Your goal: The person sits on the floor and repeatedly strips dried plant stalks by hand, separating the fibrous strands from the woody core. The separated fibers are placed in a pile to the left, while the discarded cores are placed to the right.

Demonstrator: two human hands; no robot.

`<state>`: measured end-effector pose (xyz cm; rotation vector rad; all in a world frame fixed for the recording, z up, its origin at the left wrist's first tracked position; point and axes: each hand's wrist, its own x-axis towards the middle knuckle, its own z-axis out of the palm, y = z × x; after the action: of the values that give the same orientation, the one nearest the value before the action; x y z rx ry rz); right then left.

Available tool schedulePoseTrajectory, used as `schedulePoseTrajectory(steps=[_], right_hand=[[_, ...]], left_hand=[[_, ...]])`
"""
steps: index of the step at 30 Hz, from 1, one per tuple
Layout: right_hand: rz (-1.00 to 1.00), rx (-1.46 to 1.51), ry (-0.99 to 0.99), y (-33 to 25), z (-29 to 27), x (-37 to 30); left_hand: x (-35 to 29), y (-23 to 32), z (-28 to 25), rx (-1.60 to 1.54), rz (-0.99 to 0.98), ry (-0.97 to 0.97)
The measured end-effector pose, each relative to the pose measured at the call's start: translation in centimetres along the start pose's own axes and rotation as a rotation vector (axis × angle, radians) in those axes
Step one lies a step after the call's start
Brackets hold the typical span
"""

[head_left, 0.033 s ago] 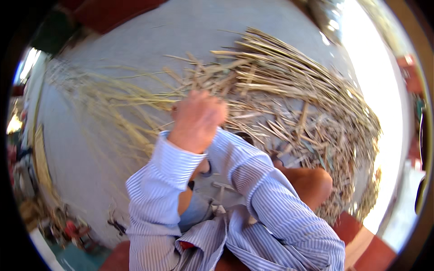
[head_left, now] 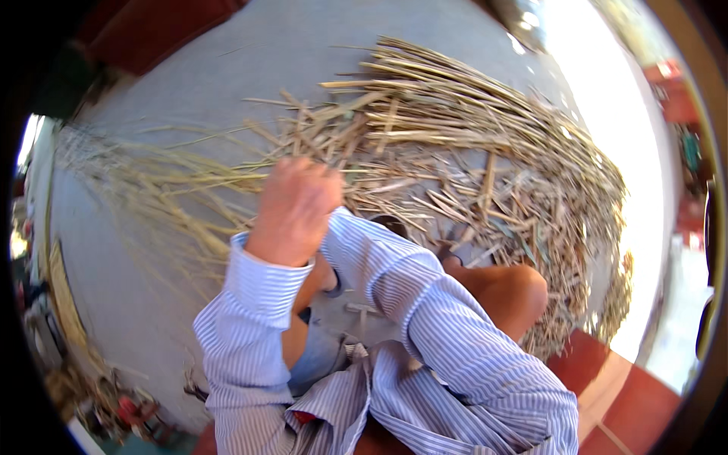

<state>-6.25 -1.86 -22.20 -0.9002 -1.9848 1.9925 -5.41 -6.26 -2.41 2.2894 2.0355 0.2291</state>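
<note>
Your left arm, in a long sleeve of fine blue-and-white stripes, rises from the near edge, bends outward to the left, then angles far and right. Sleeve cuff sits snug at the wrist. Your bare left hand is back-up, motion-blurred, fingers apparently curled; closure unclear. Your right arm, in a matching striped sleeve, runs diagonally from near right to far left, its end reaching your left hand. Your right hand: hidden there.
</note>
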Motion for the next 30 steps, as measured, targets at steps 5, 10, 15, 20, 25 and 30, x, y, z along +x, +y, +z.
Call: schedulePoseTrajectory(steps=[5,10,15,20,25,30], right_hand=[[0.082,-0.597,0.198,9.7,-10.8,-4.8],[0.232,-0.753,0.491,20.5,-24.7,-9.3],[0.494,-0.217,1.191,23.4,-34.4,-9.4],[0.697,-0.198,1.127,24.1,-40.1,-6.7],[0.714,-0.536,0.888,36.9,-44.4,-7.0],[0.429,0.961,1.121,26.3,-38.9,-8.6]], left_hand=[[1.3,2.8,-1.9,-0.036,0.034,-0.145],[2.9,3.9,-0.5,-0.084,0.034,-0.237],[5.1,5.0,1.2,-0.057,0.050,-0.314],[6.4,6.0,3.0,-0.054,0.049,-0.395],[8.3,7.0,3.9,-0.033,0.122,-0.419],[7.4,6.8,3.7,0.029,0.040,-0.381]])
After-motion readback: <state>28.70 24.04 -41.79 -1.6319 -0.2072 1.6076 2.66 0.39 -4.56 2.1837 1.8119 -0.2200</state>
